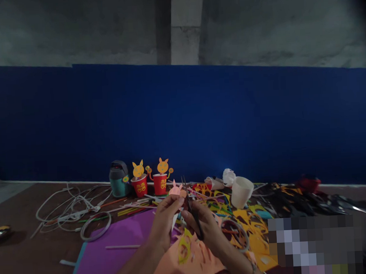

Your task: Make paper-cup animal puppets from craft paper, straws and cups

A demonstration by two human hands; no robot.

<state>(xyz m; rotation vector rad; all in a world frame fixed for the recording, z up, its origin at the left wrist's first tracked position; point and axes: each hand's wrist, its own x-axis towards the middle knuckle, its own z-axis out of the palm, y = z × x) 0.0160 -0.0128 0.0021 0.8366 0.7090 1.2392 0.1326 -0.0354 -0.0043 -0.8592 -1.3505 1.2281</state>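
Observation:
My left hand [165,219] is closed, pinching a small orange paper piece [183,193] between thumb and fingers. Just above those fingertips shows a pink paper animal head [174,189] with pointed ears; I cannot tell whether it is joined to the orange piece. Scissors [186,190] are gripped in my right hand [207,223], blades pointing up beside the orange piece. Whether the blades touch the paper is too small to tell. Below both hands lie an orange paper sheet [168,265] and a yellow cut-out scrap [184,246].
Two red cups [139,186] with yellow paper animal heads stand behind, beside a teal-and-grey container [119,185]. A purple sheet [123,234] and tangled white cable [64,208] lie left. Rightward are a white cup [242,192], tape roll [245,236] and yellow scraps [257,243].

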